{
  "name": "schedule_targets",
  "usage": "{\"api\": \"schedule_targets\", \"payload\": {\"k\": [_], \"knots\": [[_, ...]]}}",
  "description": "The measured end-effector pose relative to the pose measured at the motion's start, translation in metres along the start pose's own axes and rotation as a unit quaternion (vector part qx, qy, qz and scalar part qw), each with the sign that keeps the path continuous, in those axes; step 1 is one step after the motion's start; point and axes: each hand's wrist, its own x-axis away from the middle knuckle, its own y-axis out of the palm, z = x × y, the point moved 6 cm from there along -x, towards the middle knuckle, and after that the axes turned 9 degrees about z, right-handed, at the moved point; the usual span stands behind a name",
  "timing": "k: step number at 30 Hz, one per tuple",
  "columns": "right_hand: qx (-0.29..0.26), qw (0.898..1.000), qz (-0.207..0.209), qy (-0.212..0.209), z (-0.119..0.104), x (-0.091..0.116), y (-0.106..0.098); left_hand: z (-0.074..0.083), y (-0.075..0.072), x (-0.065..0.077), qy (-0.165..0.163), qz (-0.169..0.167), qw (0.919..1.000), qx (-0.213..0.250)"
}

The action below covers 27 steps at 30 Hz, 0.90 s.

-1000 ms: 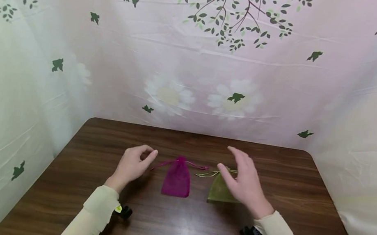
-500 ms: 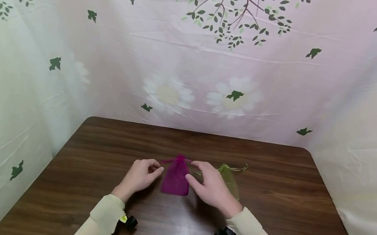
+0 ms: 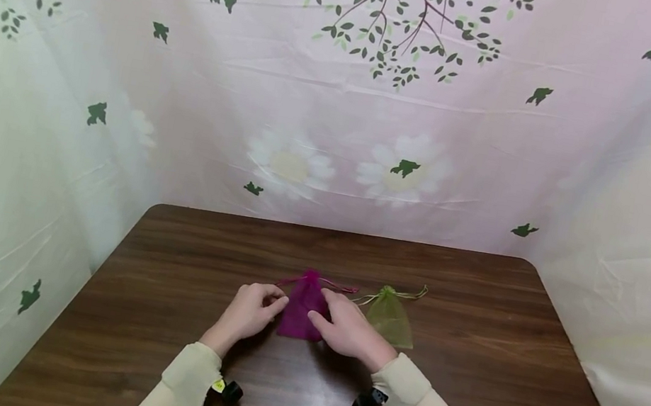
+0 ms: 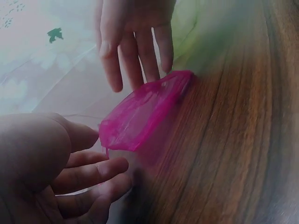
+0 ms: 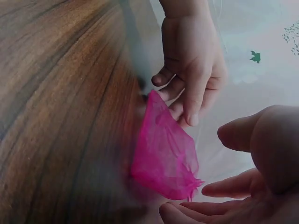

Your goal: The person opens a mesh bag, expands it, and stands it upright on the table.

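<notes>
A magenta drawstring pouch (image 3: 298, 317) of sheer fabric lies on the table between both hands, its cord spread out at the neck. At its left edge is my left hand (image 3: 248, 311), fingers loosely bent, thumb apart from them; in the left wrist view the thumb comes close to the pouch (image 4: 140, 116), and contact is hard to tell. My right hand (image 3: 352, 331) reaches over the pouch's right side with fingers extended and thumb spread. In the right wrist view its fingers are beside the pouch (image 5: 163, 149) without closing on it.
A green sheer drawstring pouch (image 3: 393, 320) lies right of the magenta one, partly behind my right hand. Under everything is a dark wood-grain table (image 3: 195, 246). Pale printed curtains (image 3: 339, 119) enclose its back and sides.
My right hand has moved left from above the green pouch to the magenta pouch's right side, uncovering the green one. My left hand has come slightly right and nearer to the magenta pouch.
</notes>
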Motion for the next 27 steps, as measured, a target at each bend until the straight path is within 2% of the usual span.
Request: {"api": "schedule_targets", "payload": {"k": [5,13,18,22,27], "knots": [[-0.016,1.000,-0.006,0.024,0.004,0.001,0.005,0.003,0.002,0.001,0.004,-0.002,0.9995,0.033],[-0.069,0.997,0.014,0.034,0.004,0.002,0.004,0.003,0.002,0.003,-0.010,0.003,0.9981,0.060],[-0.108,0.992,0.060,0.038,0.004,0.003,-0.002,0.006,-0.001,0.005,0.000,0.029,0.9971,0.070],[-0.124,0.986,0.101,0.036,0.003,0.005,-0.011,0.012,-0.005,0.007,0.014,0.051,0.9933,0.103],[-0.162,0.976,0.142,0.032,0.003,0.006,-0.025,0.023,-0.007,0.011,0.021,0.058,0.9877,0.144]]}}
